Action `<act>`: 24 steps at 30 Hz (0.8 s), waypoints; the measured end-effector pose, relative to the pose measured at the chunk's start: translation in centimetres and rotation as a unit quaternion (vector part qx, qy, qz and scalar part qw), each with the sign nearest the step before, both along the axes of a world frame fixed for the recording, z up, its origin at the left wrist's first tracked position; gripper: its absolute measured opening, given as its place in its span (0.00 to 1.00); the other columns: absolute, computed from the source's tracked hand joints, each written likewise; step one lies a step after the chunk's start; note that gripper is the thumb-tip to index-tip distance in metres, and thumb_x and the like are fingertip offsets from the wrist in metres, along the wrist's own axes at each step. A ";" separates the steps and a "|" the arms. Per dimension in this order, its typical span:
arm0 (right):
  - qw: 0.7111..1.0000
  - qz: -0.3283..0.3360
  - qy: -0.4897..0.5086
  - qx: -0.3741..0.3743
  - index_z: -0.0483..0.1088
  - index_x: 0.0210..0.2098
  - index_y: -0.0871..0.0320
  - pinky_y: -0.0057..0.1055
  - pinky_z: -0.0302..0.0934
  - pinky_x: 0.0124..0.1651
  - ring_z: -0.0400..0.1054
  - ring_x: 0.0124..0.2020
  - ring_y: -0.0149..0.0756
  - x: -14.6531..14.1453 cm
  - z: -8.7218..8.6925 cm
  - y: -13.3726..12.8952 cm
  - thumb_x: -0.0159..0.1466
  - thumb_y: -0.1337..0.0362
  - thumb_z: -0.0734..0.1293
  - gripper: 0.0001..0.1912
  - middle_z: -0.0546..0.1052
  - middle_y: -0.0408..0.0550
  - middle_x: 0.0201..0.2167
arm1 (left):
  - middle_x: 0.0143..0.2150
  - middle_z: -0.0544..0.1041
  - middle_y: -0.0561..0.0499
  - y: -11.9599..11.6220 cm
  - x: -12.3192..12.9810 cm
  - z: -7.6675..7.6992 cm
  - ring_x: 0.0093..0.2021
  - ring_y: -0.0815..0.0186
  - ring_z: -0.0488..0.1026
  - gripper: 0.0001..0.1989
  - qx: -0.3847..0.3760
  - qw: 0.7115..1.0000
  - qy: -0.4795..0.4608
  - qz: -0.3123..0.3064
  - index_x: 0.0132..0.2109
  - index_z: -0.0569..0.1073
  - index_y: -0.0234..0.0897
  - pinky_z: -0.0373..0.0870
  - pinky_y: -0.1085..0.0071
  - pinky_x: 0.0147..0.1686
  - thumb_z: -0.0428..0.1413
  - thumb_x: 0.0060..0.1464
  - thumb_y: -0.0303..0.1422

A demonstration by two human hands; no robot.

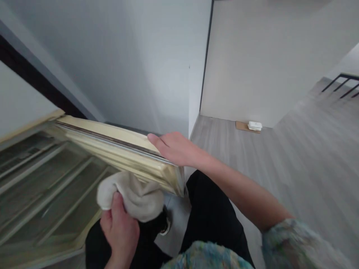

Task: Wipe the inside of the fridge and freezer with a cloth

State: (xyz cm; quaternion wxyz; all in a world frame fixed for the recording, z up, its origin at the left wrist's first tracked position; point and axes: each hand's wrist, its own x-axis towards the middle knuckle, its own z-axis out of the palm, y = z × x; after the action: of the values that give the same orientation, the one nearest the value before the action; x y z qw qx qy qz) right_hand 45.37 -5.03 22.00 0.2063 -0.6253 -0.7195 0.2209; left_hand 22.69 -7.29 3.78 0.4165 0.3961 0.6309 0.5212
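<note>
A cream-coloured cloth [134,196] is bunched in my left hand [120,228], its fingers closed with the thumb on top of it. The cloth is just in front of the inner side of an open refrigerator door [109,136], near its lower edge in the view. My right hand [175,147] grips the top edge of that door near its free end, thumb on the near part of the edge. To the left the refrigerator interior [56,194] shows several shelves behind clear surfaces, somewhat blurred.
My legs in black trousers [217,220] are below the door, with a shoe [166,224] between. A white object [255,126] lies on brown cardboard [241,126] by the far wall. A black metal frame [346,79] stands at the right edge.
</note>
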 end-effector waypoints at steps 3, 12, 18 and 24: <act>0.999 0.006 0.036 0.013 0.79 0.35 0.60 0.31 0.61 0.45 0.76 0.41 0.40 -0.6 -1.1 -0.6 0.77 0.42 0.43 0.42 0.81 0.56 0.35 | 0.47 0.81 0.43 -0.7 1.3 4.9 0.57 0.45 0.74 0.19 0.218 0.958 0.172 -0.077 0.44 0.80 0.37 0.67 0.43 0.64 0.57 0.57 0.48; 0.940 -0.035 0.334 0.052 0.82 0.43 0.58 0.35 0.64 0.55 0.76 0.51 0.42 -2.7 -5.0 -3.6 0.76 0.45 0.50 0.34 0.83 0.53 0.45 | 0.58 0.77 0.39 0.1 0.3 6.4 0.65 0.45 0.69 0.19 0.341 0.876 0.259 -0.220 0.53 0.80 0.38 0.59 0.48 0.71 0.60 0.56 0.39; 0.944 -0.018 0.278 0.177 0.79 0.44 0.58 0.39 0.62 0.62 0.72 0.58 0.42 -4.9 -5.8 -4.9 0.78 0.53 0.50 0.28 0.80 0.53 0.51 | 0.54 0.78 0.38 7.0 -4.2 9.3 0.57 0.48 0.75 0.24 0.263 0.852 0.412 -0.187 0.51 0.78 0.35 0.67 0.56 0.63 0.47 0.64 0.46; 0.911 0.028 0.211 0.355 0.69 0.59 0.61 0.45 0.61 0.65 0.64 0.62 0.43 -7.7 -6.5 -6.1 0.75 0.64 0.56 0.18 0.72 0.58 0.60 | 0.36 0.80 0.42 11.3 -7.3 12.1 0.39 0.53 0.78 0.23 0.156 0.874 0.450 -0.089 0.36 0.74 0.37 0.71 0.62 0.44 0.43 0.63 0.49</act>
State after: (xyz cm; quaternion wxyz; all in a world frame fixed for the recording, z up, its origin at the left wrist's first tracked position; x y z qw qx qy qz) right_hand 37.68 -11.16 15.45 0.5551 -0.4297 -0.7073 0.0834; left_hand 15.40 4.00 15.90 0.0643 0.7023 0.6226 0.3391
